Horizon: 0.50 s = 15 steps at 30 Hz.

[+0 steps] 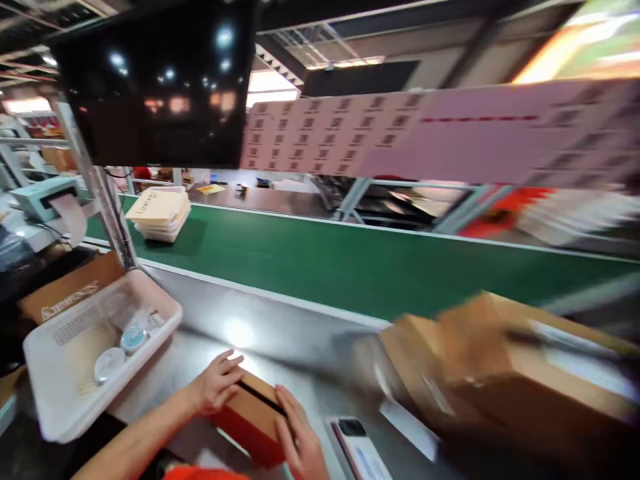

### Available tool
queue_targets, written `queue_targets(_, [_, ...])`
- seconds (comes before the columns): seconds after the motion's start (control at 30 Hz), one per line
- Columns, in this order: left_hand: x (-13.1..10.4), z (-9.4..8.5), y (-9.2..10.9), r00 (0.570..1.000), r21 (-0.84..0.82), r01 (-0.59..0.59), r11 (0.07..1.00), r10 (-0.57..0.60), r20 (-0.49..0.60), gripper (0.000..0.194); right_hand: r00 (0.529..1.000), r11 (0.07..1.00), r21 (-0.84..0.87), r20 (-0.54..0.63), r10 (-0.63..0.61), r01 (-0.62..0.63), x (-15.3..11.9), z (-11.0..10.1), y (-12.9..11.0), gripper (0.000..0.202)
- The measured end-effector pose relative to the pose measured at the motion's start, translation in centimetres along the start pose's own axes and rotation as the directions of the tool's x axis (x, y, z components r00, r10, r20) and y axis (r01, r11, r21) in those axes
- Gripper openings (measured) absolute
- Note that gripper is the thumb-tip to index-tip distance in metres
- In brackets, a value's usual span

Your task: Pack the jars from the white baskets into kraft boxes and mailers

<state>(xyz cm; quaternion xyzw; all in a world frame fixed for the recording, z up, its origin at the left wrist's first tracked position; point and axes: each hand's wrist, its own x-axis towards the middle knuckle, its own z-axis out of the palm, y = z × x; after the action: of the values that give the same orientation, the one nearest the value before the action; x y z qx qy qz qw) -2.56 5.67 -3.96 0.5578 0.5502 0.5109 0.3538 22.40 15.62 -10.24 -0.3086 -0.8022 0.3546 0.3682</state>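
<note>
A small brown cardboard box [257,405] with a dark strip along its top is low in the middle of the head view, in front of me over the metal table. My left hand [219,385] is at its left end, thumb and fingers around the corner, some fingers raised. On the opposite end my right hand [301,433] grips the box, fingers along its side. The front face looks reddish in shadow. To the right of my right hand lies a phone-like device [357,443] with a dark camera block.
A white plastic basket [165,310] with round containers stands left. Blurred larger cardboard boxes [480,360] are at the right. Behind the metal table [215,300] runs a green conveyor belt [300,257], carrying stacked white trays [163,217]. A black monitor [155,93] hangs above.
</note>
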Motion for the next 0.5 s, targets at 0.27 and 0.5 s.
queue_targets(0.27, [-4.1, 1.0, -9.3, 0.989, 0.457, -0.133, 0.879, 0.145, 0.009, 0.037, 1.000, 0.969, -0.245, 0.027, -0.017, 0.023, -5.0, -1.7, 3.4, 0.051])
queue_targets(0.5, [-3.7, 1.6, -9.1, 0.991, 0.450, -0.093, 0.888, 0.124, -0.041, 0.034, 0.763, 0.759, -0.318, -0.549, 0.341, -0.568, -4.6, -14.8, 9.5, 0.064])
